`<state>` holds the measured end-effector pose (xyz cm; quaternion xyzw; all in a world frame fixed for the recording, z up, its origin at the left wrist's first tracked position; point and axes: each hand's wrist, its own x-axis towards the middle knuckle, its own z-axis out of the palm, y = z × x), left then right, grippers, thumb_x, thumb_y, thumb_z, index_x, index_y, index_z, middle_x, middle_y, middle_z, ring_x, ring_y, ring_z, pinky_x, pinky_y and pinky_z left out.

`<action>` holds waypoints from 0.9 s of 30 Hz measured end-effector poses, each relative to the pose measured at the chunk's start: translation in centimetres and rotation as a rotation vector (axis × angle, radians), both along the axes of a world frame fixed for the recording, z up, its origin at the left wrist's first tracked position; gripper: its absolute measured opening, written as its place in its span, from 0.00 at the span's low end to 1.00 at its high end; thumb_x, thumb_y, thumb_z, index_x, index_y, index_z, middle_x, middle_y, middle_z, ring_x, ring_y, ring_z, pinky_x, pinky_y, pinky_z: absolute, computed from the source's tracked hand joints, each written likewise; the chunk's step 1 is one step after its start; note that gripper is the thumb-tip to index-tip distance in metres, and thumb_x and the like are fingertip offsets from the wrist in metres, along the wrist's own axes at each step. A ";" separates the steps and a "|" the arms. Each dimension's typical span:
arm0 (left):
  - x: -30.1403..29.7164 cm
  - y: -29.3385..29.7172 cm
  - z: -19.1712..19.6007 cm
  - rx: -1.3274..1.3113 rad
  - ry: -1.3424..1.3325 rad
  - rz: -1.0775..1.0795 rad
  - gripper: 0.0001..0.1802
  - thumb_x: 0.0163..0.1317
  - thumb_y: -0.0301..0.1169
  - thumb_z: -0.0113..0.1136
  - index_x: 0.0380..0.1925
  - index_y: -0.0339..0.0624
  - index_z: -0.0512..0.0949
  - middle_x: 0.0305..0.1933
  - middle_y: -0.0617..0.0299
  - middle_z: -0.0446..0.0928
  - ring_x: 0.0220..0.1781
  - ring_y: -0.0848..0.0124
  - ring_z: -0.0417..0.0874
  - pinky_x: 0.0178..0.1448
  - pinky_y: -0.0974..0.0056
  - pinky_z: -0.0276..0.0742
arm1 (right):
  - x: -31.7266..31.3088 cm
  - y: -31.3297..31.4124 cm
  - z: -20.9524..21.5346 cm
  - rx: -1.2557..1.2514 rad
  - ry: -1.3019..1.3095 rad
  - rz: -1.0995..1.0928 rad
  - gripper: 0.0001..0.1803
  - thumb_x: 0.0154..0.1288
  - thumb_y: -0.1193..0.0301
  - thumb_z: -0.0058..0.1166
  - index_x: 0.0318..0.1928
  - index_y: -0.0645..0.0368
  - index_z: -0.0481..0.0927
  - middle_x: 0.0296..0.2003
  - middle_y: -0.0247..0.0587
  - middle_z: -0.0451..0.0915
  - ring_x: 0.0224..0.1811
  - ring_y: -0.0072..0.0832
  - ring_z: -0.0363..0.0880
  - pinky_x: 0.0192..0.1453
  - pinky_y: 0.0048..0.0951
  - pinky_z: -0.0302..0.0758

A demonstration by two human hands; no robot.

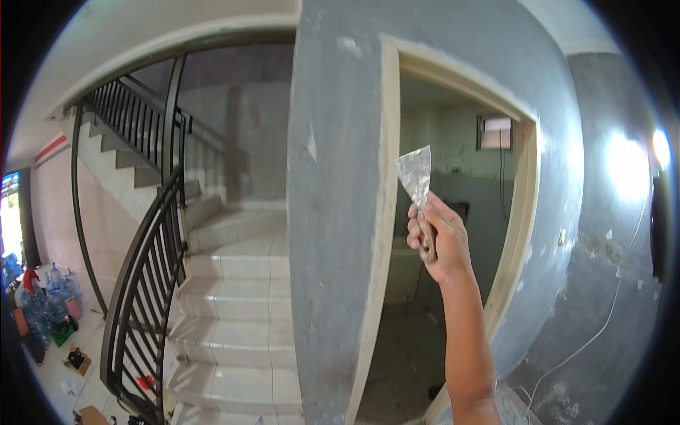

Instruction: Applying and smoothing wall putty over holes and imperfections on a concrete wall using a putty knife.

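My right hand (pixel 445 234) is raised in front of a doorway, its fingers wrapped round the handle of a putty knife (pixel 416 173). The flat blade points up and a little left, smeared with whitish residue. Its upper left corner overlaps the cream door frame (pixel 389 106) in the picture; whether it touches the frame I cannot tell. Left of the frame stands a grey wall (pixel 333 177) with pale scuffs and patches. My left hand is out of the picture.
White tiled stairs (pixel 237 308) with a dark metal railing (pixel 142 276) rise at the left. Water bottles (pixel 53 294) and a small cardboard box (pixel 78 360) sit on the floor at far left. A white cable (pixel 602 329) hangs along the right wall.
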<state>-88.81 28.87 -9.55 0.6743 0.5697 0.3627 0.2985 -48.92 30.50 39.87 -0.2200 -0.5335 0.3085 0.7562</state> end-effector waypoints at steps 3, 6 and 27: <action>-2.3 2.0 -1.7 0.039 0.091 0.097 0.14 0.60 0.33 0.48 0.40 0.34 0.75 0.31 0.35 0.77 0.35 0.38 0.78 0.34 0.44 0.73 | -0.4 2.9 6.0 0.115 -0.190 -0.208 0.20 0.69 0.72 0.41 0.59 0.66 0.68 0.33 0.38 0.72 0.23 0.21 0.69 0.25 0.22 0.68; -4.5 4.3 -3.4 -0.008 0.169 0.081 0.16 0.63 0.35 0.46 0.44 0.36 0.75 0.32 0.37 0.79 0.37 0.41 0.80 0.36 0.45 0.75 | -2.2 4.8 11.2 0.200 -0.321 -0.459 0.18 0.69 0.71 0.41 0.56 0.67 0.72 0.31 0.37 0.72 0.21 0.20 0.69 0.24 0.22 0.69; -4.3 11.2 -10.6 -0.046 0.012 0.106 0.22 0.68 0.41 0.44 0.33 0.31 0.77 0.27 0.39 0.79 0.31 0.45 0.81 0.31 0.48 0.75 | -2.7 9.7 23.2 0.339 -0.826 -1.557 0.21 0.64 0.72 0.44 0.56 0.58 0.77 0.23 0.43 0.78 0.23 0.29 0.77 0.28 0.32 0.75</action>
